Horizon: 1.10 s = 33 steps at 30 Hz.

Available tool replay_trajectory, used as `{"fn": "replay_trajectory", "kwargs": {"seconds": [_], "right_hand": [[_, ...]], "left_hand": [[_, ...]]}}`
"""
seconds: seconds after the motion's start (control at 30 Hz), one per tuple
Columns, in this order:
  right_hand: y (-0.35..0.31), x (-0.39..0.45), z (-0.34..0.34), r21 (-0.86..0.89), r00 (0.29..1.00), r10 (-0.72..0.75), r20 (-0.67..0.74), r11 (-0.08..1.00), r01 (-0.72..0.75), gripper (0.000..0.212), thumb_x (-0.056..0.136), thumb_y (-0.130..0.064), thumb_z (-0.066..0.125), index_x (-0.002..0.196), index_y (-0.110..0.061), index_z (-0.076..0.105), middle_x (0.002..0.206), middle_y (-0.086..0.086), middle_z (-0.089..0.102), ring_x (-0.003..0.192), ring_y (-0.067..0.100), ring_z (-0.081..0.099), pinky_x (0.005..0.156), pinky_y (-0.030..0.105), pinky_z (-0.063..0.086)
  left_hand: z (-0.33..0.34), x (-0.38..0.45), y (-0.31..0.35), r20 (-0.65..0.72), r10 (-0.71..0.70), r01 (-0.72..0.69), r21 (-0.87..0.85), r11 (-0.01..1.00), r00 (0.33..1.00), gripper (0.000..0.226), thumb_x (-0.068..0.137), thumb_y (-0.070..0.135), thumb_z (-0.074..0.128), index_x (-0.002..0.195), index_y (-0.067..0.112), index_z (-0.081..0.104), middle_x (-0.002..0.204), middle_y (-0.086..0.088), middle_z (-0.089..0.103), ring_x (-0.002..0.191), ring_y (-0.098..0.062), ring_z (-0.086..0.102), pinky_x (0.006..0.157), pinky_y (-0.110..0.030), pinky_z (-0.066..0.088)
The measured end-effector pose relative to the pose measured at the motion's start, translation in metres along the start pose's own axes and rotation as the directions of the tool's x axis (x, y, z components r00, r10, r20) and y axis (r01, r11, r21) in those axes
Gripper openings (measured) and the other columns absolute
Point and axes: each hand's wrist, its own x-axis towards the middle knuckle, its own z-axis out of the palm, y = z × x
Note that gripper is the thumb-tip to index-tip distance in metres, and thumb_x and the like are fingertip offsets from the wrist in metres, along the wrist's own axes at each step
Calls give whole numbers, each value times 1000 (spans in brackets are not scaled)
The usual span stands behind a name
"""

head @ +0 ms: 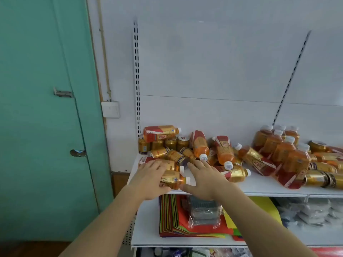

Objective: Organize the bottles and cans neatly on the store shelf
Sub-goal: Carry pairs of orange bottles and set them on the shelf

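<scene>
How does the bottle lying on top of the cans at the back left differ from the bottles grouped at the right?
The bottle on the cans lies on its side, cap pointing right; the grouped bottles stand upright, caps up. It sits alone above the gold cans; the grouped ones are packed close together on the shelf. Both have white caps and red-and-gold labels.

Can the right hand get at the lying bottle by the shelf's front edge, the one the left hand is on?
Probably yes. The right hand is already at the white-capped neck of that bottle, with nothing between them. The left hand covers only its base end, and the shelf edge in front is bare.
</scene>
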Motion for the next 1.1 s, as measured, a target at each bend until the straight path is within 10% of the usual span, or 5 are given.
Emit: {"fn": "replay_trajectory", "kwargs": {"seconds": [0.4, 0.63, 1.1], "right_hand": [[0, 37, 4, -27, 999, -5, -34, 1000, 4, 95, 94, -87, 33, 166, -25, 28, 171, 0, 30, 158, 27, 22, 126, 52, 30], [12, 72, -22, 122, 988, 22, -153, 993, -3, 70, 107, -63, 31, 167, -26, 31, 174, -1, 27, 161, 22, 15, 131, 46, 17], [-22, 138, 46, -109, 995, -96, 22, 989, 98, 90, 95, -64, 62, 167, -25, 25, 173, 2, 30, 163, 32, 9, 133, 51, 13]], "left_hand": [[48, 29, -13, -122, 189, -152, 268, 952, 974, 81, 89, 57, 72, 156, 21, 42, 147, -1, 54, 134, -28, 45, 103, -50, 43], [31, 11, -52, -299, 31, -42, -32, 999, 954, 86, 84, 77, 63, 152, 27, 45, 146, 7, 58, 133, -16, 52, 100, -38, 53], [34, -3, -74, -285, -403, 174, -586, 791, 869, 78, 81, 74, 71, 144, 40, 39, 130, 19, 55, 117, -3, 52, 98, -26, 47]]}}
